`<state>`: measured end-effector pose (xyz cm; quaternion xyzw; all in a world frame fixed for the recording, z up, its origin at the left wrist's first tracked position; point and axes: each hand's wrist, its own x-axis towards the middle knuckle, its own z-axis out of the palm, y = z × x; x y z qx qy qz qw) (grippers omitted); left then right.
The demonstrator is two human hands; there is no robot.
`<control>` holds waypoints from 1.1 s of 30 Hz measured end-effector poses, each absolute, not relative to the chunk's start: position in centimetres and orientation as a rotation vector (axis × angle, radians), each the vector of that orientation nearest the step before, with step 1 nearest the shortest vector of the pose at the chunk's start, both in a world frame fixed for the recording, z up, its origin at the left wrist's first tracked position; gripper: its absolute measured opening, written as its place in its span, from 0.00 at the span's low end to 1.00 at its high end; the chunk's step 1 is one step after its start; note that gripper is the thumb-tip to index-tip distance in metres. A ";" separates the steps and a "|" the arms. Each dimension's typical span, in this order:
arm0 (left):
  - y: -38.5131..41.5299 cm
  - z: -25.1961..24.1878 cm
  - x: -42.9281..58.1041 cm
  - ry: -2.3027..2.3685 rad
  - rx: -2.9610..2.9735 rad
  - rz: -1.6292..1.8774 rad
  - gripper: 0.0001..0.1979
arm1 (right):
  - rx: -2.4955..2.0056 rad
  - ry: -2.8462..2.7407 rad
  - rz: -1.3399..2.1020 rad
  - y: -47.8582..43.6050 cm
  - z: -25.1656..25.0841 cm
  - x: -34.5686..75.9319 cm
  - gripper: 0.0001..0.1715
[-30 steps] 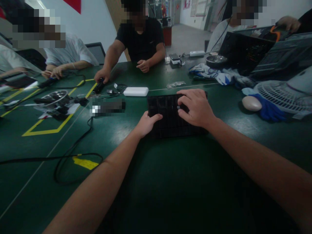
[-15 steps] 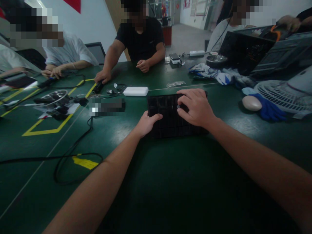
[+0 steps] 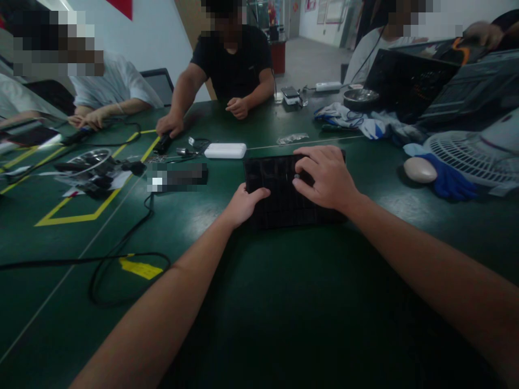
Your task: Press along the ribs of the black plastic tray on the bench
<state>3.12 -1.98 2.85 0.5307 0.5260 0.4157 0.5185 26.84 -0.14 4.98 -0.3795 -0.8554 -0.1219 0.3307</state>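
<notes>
A flat black rectangular panel [image 3: 279,208] with faint raised lines lies across the middle of the head view, too dark to make out its kind. My left hand [image 3: 246,205] grips its left edge, thumb resting on the top face and the other fingers hidden beneath. Over the panel's upper right part, my right hand [image 3: 324,175] is bent, thumb and fingertips close together around a small greyish piece [image 3: 297,176] at the surface. What that piece is, I cannot make out.
A white power bank-like box [image 3: 225,151] lies beyond the panel. Black cables [image 3: 121,254] and a metal bowl [image 3: 91,162] with parts are left. A fan [image 3: 466,154], blue glove [image 3: 454,181] and pale oval object [image 3: 420,170] are right. Several people sit around the green table [image 3: 304,302].
Both hands keep the same hold on the black panel, and the fingers have hardly moved. The whole view has shifted very slightly.
</notes>
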 end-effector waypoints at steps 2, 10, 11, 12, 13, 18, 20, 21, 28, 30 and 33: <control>-2.1 2.9 3.2 1.268 1.263 1.012 0.20 | -0.991 -2.239 -0.326 -0.2 5.0 26.8 0.08; -2.3 3.0 3.3 1.252 1.199 1.026 0.21 | -0.983 -2.234 -0.331 -0.2 5.0 26.8 0.07; -2.3 3.0 3.3 1.257 1.197 1.029 0.21 | -0.983 -2.234 -0.327 -0.2 5.0 26.8 0.07; -2.3 2.9 3.3 1.265 1.196 1.032 0.21 | -0.983 -2.235 -0.323 -0.2 5.0 26.8 0.07; -2.2 2.9 3.2 1.273 1.197 1.034 0.20 | -0.984 -2.237 -0.320 -0.2 5.0 26.8 0.07; -2.2 3.0 3.2 1.283 1.199 1.035 0.21 | -0.986 -2.234 -0.316 -0.1 5.0 26.8 0.07; -2.2 3.0 3.2 1.282 1.211 1.031 0.20 | -0.987 -2.231 -0.324 -0.1 5.0 26.8 0.07; -2.2 3.0 3.2 1.277 1.218 1.026 0.20 | -0.989 -2.230 -0.328 -0.1 5.0 26.8 0.07; -2.1 2.9 3.1 1.266 1.251 1.008 0.19 | -0.990 -2.226 -0.320 -0.1 5.0 26.8 0.10; -2.1 3.0 3.1 1.266 1.264 1.002 0.19 | -0.990 -2.227 -0.314 -0.1 5.0 26.8 0.11; -2.1 3.0 3.1 1.260 1.280 0.988 0.19 | -0.987 -2.236 -0.297 -0.2 5.0 26.9 0.10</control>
